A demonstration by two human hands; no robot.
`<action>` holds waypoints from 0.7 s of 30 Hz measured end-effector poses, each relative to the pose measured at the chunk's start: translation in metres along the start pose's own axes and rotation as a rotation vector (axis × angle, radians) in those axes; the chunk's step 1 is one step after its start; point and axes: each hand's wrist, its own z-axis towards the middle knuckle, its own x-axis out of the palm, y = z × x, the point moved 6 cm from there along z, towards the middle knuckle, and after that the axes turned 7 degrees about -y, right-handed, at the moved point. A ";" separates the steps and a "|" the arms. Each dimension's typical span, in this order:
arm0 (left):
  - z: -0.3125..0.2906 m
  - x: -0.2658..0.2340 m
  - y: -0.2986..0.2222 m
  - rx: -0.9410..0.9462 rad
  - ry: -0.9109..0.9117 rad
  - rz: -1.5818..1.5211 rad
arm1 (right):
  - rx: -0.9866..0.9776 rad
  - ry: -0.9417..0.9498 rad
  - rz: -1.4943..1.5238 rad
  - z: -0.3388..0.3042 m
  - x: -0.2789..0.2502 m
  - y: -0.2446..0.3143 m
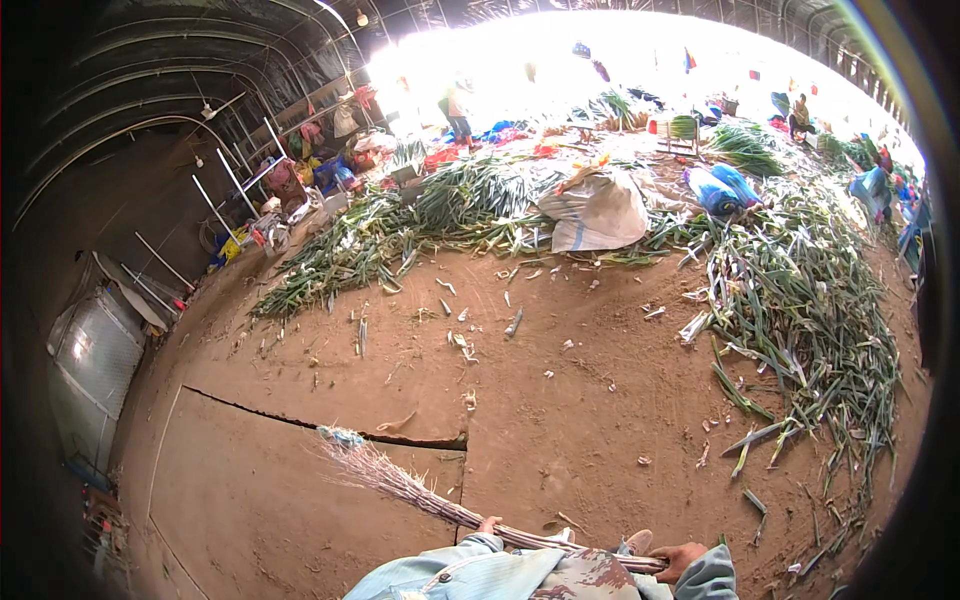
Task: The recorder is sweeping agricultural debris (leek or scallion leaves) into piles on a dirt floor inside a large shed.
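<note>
Twig broom (400, 486) is being held slantwise, long axis running near right → far left. Handle (545, 543) is being grasped at its near-right end by R hand (680, 561), farther along by L hand (488, 525), fingers apparently curled round. Bristles (372, 468) are being pointed past L hand (nearer one), approx. beside dark floor gap (430, 442); floor contact isn't being shown clearly.

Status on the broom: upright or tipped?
Tipped. The broom slants well off vertical, its twigs fanning out ahead and leftward; the left hand holds it mid-length, the right hand near its other end.
</note>
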 end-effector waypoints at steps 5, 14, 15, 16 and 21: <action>-0.008 -0.001 0.005 -0.001 -0.051 0.001 | 0.006 -0.007 -0.003 -0.005 0.006 0.000; -0.005 -0.010 0.008 0.046 -0.043 -0.041 | 0.020 -0.018 0.006 -0.013 0.017 0.001; -0.003 -0.012 0.010 -0.006 -0.028 -0.057 | 0.018 -0.018 0.004 -0.013 0.018 0.002; -0.003 -0.009 0.012 -0.059 -0.007 -0.067 | 0.026 -0.020 0.005 -0.014 0.019 0.001; -0.009 -0.010 0.012 -0.018 -0.040 -0.044 | 0.038 -0.028 0.009 -0.018 0.024 -0.001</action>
